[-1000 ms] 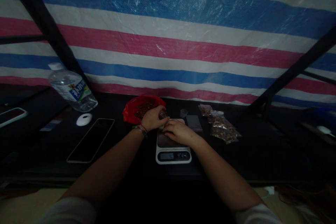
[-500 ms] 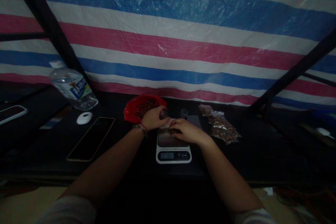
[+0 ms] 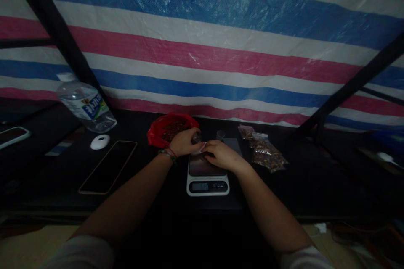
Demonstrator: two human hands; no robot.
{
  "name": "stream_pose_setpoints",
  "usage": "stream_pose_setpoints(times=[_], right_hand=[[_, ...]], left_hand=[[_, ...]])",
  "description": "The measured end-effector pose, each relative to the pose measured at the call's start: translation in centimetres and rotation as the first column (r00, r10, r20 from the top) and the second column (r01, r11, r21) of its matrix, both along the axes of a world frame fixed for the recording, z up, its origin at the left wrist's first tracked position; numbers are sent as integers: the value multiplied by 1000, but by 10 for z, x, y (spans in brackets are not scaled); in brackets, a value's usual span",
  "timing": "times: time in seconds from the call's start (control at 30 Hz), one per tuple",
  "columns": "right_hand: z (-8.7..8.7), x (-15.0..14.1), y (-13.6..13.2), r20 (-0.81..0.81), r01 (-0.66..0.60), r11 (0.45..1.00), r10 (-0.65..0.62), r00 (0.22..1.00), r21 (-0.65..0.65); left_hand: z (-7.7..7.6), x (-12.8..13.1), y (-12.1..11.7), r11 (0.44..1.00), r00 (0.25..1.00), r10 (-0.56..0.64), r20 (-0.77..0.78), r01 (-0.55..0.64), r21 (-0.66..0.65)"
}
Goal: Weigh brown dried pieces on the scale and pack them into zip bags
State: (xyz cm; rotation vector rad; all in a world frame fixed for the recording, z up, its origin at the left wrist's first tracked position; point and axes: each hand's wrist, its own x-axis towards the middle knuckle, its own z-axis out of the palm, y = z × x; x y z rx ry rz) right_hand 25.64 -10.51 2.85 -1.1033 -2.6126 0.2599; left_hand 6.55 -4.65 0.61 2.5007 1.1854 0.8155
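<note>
Both my hands meet over the far part of a white kitchen scale [image 3: 207, 189] with a dark plate and a lit display. My left hand [image 3: 184, 142], wearing bracelets at the wrist, is closed on the pale edge of a small clear plastic bag [image 3: 203, 147]. Fingers of my right hand [image 3: 222, 155] curl around the other side of that bag, hiding most of it. Something clear and shiny [image 3: 197, 138] shows by my left fingers; its kind is unclear. Just behind the left hand sits a red plastic bag [image 3: 154, 133] holding brown dried bits.
Filled clear packets [image 3: 268, 155] lie to the right. A small clear cup [image 3: 220, 135] and a grey flat square [image 3: 232, 145] are behind the scale. Leftward are a phone [image 3: 109, 168], a white mouse [image 3: 100, 142] and a large bottle [image 3: 86, 105]. Striped sheeting [image 3: 202, 54] hangs behind.
My right hand has shifted slightly left and away from me, closer to the left hand, and its fingers are drawn in more. The view has moved a little.
</note>
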Motion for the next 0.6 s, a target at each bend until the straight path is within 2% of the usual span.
stream_pose_setpoints(times=[0.23,0.33,0.6], right_hand=[[0,7,0,-20,20,998,-22,1000,-67],[-1,4,2,-6,-8,998,8,1000,-54],[0,-3,5,52,18,1000,-18,998,-5]], left_hand=[[4,0,-2,1000,1000,-14,-10,14,-14],[3,0,-1,1000,1000,-14,-9,13,-17],[5,0,-3,998,998,-57,-18,56,-34]])
